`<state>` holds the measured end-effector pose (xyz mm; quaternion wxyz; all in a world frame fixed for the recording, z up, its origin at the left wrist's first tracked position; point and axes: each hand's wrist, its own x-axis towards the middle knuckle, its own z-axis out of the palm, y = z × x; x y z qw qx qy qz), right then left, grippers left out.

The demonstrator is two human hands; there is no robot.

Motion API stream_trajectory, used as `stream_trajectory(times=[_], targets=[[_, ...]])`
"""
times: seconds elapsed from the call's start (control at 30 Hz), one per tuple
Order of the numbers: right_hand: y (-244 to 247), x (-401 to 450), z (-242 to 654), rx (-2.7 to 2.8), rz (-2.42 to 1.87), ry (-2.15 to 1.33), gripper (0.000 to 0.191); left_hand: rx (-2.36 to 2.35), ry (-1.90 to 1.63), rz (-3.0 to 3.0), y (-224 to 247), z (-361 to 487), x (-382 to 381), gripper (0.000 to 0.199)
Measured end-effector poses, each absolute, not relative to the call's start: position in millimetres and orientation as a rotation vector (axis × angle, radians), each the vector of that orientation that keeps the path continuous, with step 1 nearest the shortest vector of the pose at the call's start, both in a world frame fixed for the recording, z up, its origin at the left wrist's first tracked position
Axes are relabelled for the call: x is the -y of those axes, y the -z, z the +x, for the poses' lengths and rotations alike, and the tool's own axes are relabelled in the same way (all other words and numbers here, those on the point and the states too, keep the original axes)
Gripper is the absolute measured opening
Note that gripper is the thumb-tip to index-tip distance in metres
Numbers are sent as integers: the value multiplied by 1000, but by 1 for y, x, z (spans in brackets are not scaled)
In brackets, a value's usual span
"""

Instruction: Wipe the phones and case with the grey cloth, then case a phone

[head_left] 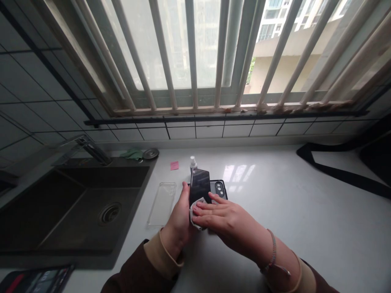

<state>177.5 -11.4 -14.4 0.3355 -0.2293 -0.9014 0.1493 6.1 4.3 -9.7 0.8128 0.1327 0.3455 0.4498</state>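
Observation:
My left hand (pixel 180 213) grips the edge of a dark glass-fronted smartphone (pixel 200 186), which stands tilted above the counter. My right hand (pixel 222 215) lies flat across the phone's lower end, pressing a white cloth (pixel 195 213) against it. Beneath and behind the held phone is a black phone-shaped object with a camera module (pixel 219 189), lying back up and partly hidden. A small spray bottle with a white nozzle (pixel 193 162) stands just behind the phone, its lower part hidden. A clear phone case (pixel 161 203) lies to the left of my left hand.
A dark square sink (pixel 76 207) with a drain and a faucet (pixel 93 149) occupies the left of the white counter (pixel 275 211). A pink sticky note (pixel 174 165), green cloth (pixel 131 154) and black strap (pixel 336 173) lie about. A barred window runs along the back.

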Motion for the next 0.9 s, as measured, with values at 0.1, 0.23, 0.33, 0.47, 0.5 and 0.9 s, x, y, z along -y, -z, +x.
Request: stream_trajectory(times=[0.1,0.23,0.33,0.47,0.5,0.9], targets=[[4,17,178,2336,-572,-554,35,-802,-879,223,9,2,-7,83],[-13,21,187,2137,-664,-941,34,-823,-935,275,6,0,-8,75],[-16,15,197,1702,-921,-1079,28,-835,-928,342,3,1,-6,64],[-6,3,209,1274,-1269,-831,37,-776,-847,434,2,4,-1,71],[-3,1,210,1267,-1330,-717,36,-757,-820,452,2,5,1,72],[23,-5,191,2193,-926,-340,55,-814,-872,480,9,8,4,56]])
